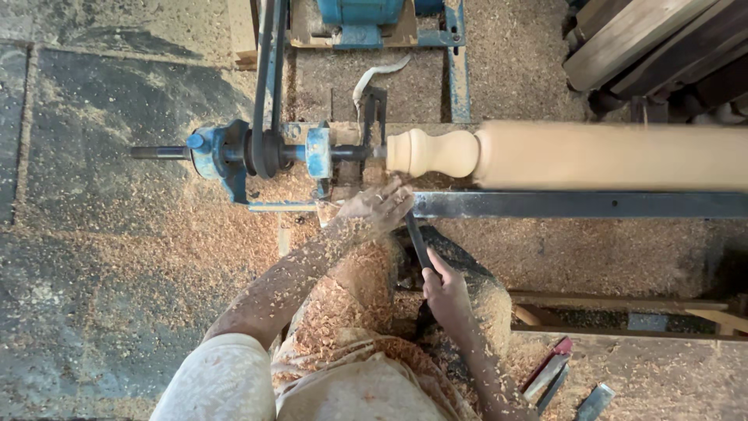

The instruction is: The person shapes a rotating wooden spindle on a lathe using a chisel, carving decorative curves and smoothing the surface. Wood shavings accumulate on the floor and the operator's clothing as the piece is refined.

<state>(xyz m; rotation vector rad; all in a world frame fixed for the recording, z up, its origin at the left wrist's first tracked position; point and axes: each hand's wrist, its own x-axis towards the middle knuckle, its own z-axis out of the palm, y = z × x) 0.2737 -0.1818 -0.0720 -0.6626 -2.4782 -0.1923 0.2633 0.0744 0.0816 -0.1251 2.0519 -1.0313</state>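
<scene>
A long pale wooden piece (pixel 576 156) lies sideways on a lathe, running from the middle of the scene out past the right edge. Its left end is already turned into a rounded knob and a narrow neck, and meets the blue headstock (pixel 234 156) with its dark belt (pixel 269 78) leading to the far side, where a blue motor (pixel 362 15) sits.

The left hand (pixel 378 206) rests on the steel bar (pixel 576 204) just near of the knob, fingers curled down over the front end of a dark chisel (pixel 418 242). The right hand (pixel 448 292) is nearer to the person and closed around the same chisel further back, at its handle end. The chisel slants from the right hand up and left toward the rounded end of the wood; its tip is hidden under the left hand, so whether it touches the wood cannot be told.

Both forearms and the person's lap are covered in wood shavings (pixel 156 257), which also lie thick on the floor. Spare flat tools (pixel 549 378) lie on the floor to the near right.
</scene>
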